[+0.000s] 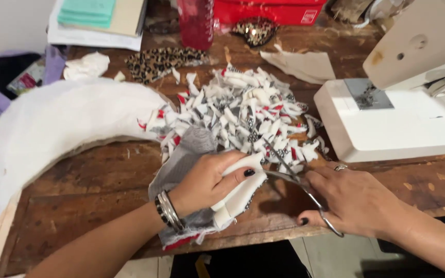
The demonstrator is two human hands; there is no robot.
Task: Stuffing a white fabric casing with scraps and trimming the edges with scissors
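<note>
So, grip first: a folded wad of white and grey fabric w/ a red edge [217, 198] is pinched tight in the left hand [207, 183], thumb on top, fingers curled under, bangles at the wrist. Metal scissors [297, 180] are held in the right hand [354, 201], fingers closed thru the loops, blades parted a little and pointed at the end of the folded strip, right by the left thumb. Looks like the snipping step, judged from the setup: cloth gets cut into short bits.

Moving outward, a big heap of small white, black and red fabric scraps [245, 116] is piled on the worn brown wooden table [78, 185], just beyond both hands. A curved white padded fabric piece [57, 123] lies to the left, a white sewing machine [413, 98] to the right. Leopard-print cloth [163, 62] sits further back.

Next move prob needs the strip fed fwd btwn the blades, thumb kept clear of the edge.
</note>
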